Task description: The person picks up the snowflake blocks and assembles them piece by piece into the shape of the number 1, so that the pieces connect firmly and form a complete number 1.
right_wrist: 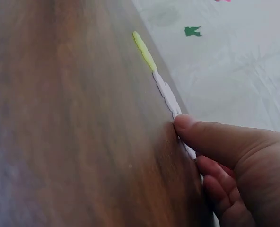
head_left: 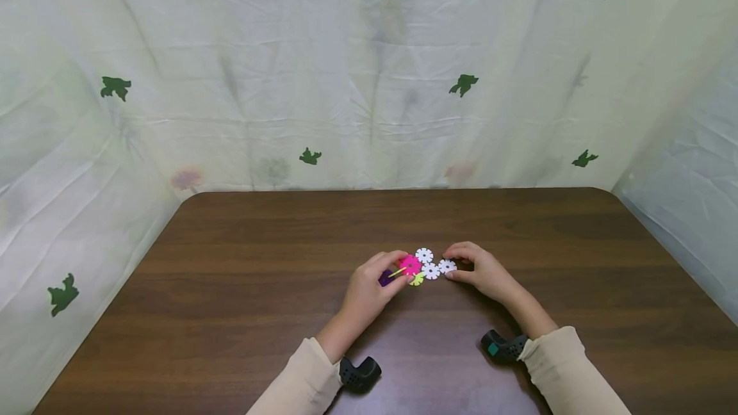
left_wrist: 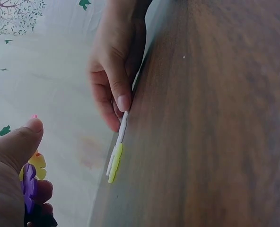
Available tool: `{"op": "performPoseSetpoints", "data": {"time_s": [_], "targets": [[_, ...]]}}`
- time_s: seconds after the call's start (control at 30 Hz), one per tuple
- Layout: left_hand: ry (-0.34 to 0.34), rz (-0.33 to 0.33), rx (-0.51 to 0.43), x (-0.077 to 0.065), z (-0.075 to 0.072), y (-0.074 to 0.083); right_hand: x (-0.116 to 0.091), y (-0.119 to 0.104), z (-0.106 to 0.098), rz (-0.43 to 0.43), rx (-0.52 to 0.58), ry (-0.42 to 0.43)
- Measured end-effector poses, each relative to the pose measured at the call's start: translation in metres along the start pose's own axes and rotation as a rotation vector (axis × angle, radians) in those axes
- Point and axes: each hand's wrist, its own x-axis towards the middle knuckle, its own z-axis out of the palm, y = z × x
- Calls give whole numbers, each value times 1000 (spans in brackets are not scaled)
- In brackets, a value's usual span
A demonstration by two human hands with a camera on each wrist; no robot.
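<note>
My left hand (head_left: pixel 364 287) holds a small cluster of notched, flower-shaped plastic discs. Among them, a pink disc (head_left: pixel 410 265) shows between thumb and forefinger, and a purple disc (head_left: pixel 385 278) sits inside the grip. A yellow disc (left_wrist: pixel 38 163) is beside the purple one in the left wrist view. My right hand (head_left: pixel 489 276) pinches a white disc (head_left: pixel 447 266) between thumb and fingers. Joined to it is a flat row with more white discs (head_left: pixel 430 271) and a yellow-green disc (right_wrist: pixel 144 51), seen edge-on in both wrist views. In the head view, the pink disc overlaps this row.
Beneath both hands is a brown wooden table (head_left: pixel 259 242) with rounded far corners. A pale curtain (head_left: pixel 346 95) with green leaf shapes hangs behind it and along both sides. Black wrist devices (head_left: pixel 360 373) are worn at both cuffs.
</note>
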Motion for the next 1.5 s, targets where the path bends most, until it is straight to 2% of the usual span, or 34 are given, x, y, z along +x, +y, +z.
{"op": "performPoseSetpoints", "data": {"time_s": [0.23, 0.43, 0.53, 0.7, 0.8, 1.07, 1.5], "targets": [[-4, -6, 7, 0, 0, -1, 0, -2, 2, 49, 33, 8], [-15, -12, 6, -1, 0, -1, 2, -6, 2, 24, 107, 51], [-16, -9, 8, -1, 0, -1, 3, -8, 1, 51, 185, 72], [-12, -1, 10, 0, 0, -1, 5, -18, -1, 177, 353, 103], [-11, 1, 9, 0, 0, 0, 5, -30, -4, 201, 437, 122], [-26, -10, -4, 0, -1, 0, 7, -46, 0, 131, 549, 90], [-39, -12, 13, -1, -1, 2, 5, -55, 4, -9, 494, 42]]}}
